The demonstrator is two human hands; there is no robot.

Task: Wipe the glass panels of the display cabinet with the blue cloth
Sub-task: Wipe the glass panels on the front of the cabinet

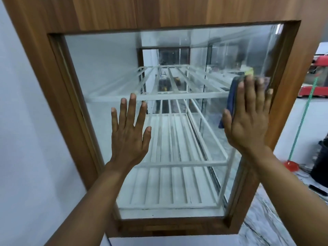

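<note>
From the head view, your right hand (248,119) lies flat with its fingers straight and close together, pressing the blue cloth (232,98) against the glass panel (106,68) at the panel's right edge, about level with the upper shelf. Nothing is curled or pinched. The palm pins the cloth, which looks like the right hold for wiping, since a flat hand spreads pressure across the fabric instead of bunching it. The cloth shows along the left side of that hand and above your fingertips, and the rest is hidden under the palm. Your left hand (131,132) is spread wide and holds nothing. It seems to rest on the glass near the middle of the panel, probably to brace you and steady the pane while the other hand works. The panel sits in the wooden frame of the display cabinet (177,13), and through it you can see white slatted shelves (177,96) running away to the far end. The glass near the cloth looks hazy and streaked, so I judge this panel is only partly done. A green-handled tool with a red head (301,118) stands on the floor to the right, well apart from the work.
</note>
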